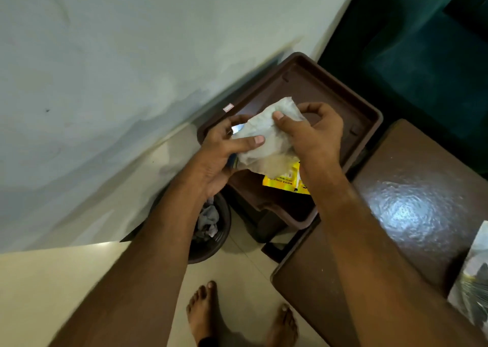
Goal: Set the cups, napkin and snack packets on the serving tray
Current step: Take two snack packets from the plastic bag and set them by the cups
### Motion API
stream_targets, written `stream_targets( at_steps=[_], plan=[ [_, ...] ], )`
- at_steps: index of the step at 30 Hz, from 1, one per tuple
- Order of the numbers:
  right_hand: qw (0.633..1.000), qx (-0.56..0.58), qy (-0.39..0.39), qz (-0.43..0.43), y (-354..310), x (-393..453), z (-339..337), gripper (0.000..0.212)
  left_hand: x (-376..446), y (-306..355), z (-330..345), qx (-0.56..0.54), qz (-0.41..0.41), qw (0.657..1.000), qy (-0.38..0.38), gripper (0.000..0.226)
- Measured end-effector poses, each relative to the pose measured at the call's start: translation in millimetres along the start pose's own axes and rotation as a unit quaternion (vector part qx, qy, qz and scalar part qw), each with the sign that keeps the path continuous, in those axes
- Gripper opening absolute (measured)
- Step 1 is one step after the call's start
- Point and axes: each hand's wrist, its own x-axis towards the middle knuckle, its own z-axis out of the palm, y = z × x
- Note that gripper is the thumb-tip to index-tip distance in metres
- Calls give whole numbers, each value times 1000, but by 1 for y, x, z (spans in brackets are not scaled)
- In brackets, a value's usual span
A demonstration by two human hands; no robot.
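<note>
Two bare feet (pixel 237 317) stand on the pale tiled floor (pixel 66 293) at the bottom of the view. Above them both forearms reach forward over a brown tray (pixel 330 93). Both hands hold one white napkin (pixel 269 140), which is crumpled and partly unfolded, just above the middle of the tray. On the left hand (pixel 224 148) the thumb lies flat on top of the napkin and the other fingers are curled behind its edge. On the right hand (pixel 314 132) the thumb presses on the upper part of the napkin and the fingers bend around its far side. A yellow snack packet (pixel 282 181) lies on the tray floor, partly hidden under the napkin and the right wrist. Next to the tray, on the right, is a dark glossy surface (pixel 412 204). A dark bin (pixel 211 230) with crumpled paper inside stands on the floor below the left forearm.
</note>
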Motion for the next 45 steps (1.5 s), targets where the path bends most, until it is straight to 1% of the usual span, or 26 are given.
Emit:
stream_targets(
  at_steps=[2, 5, 8, 10, 12, 13, 14, 16, 17, 18, 19, 20, 21, 23, 24, 26, 30, 32, 33, 34, 35, 37, 39, 41, 43, 45],
  plan=[
    [999, -1, 9, -49, 3, -12, 21, 30, -6, -7, -13, -40, 36, 996, 69, 49],
    [992, -13, 14, -121, 9, -37, 58, 21, -15, -17, -37, -86, 89, 979, 162, 30],
    [986, -37, -17, -164, 22, -61, 86, 20, -31, -25, -62, -92, 117, 961, 234, 26],
    [978, -66, -58, -188, 38, -77, 100, 14, -43, -35, -81, -75, 104, 952, 280, 29],
    [968, -103, -115, -196, 58, -93, 109, 10, -54, -45, -100, -69, 51, 936, 340, 38],
    [966, -113, -152, -177, 71, -100, 113, 11, -58, -51, -110, -65, 8, 927, 369, 45],
    [966, -117, -189, -133, 85, -105, 116, 13, -61, -57, -119, -60, -34, 919, 389, 49],
    [960, -87, -264, 18, 112, -112, 118, 21, -62, -74, -136, -57, -95, 904, 414, 50],
    [950, -57, -292, 98, 124, -112, 116, 28, -62, -82, -142, -58, -114, 896, 426, 52],
    [938, -38, -307, 155, 136, -113, 116, 36, -62, -90, -146, -62, -133, 887, 438, 55],
    [933, -40, -306, 184, 149, -114, 116, 45, -63, -98, -150, -74, -152, 879, 447, 57],
    [936, -55, -287, 198, 161, -114, 117, 54, -64, -107, -154, -101, -171, 876, 440, 55],
    [942, -74, -254, 206, 174, -113, 119, 60, -65, -116, -159, -148, -185, 879, 414, 50],
    [946, -101, -191, 239, 195, -110, 125, 53, -70, -130, -166, -249, -211, 876, 356, 39],
    [941, -116, -173, 266, 205, -107, 128, 48, -70, -138, -169, -275, -224, 869, 346, 36],
    [927, -127, -155, 316, 224, -102, 132, 46, -68, -157, -173, -274, -239, 860, 358, 37],
    [907, -81, -118, 397, 250, -99, 134, 48, -58, -184, -171, -257, -251, 842, 403, 42],
    [892, -73, -115, 432, 256, -97, 138, 33, -55, -191, -170, -260, -259, 833, 413, 43],
    [883, -67, -99, 454, 257, -97, 137, 25, -53, -194, -170, -263, -263, 828, 420, 42],
    [873, -60, -79, 478, 259, -96, 137, 24, -50, -197, -169, -271, -264, 822, 426, 42],
    [871, -45, -70, 484, 263, -96, 137, 29, -46, -200, -170, -278, -268, 817, 429, 42],
    [878, -32, -98, 468, 269, -95, 139, 47, -40, -202, -170, -284, -286, 808, 429, 42],
    [870, -3, -84, 485, 272, -96, 140, 53, -33, -203, -172, -287, -311, 800, 426, 43],
    [864, -11, -57, 501, 274, -95, 139, 54, -28, -202, -173, -290, -318, 800, 419, 45],
    [864, -1, -81, 496, 268, -94, 141, 48, -24, -203, -173, -293, -319, 798, 419, 48],
    [874, -10, -95, 477, 265, -93, 142, 46, -23, -205, -175, -273, -313, 807, 421, 48]
  ],
)
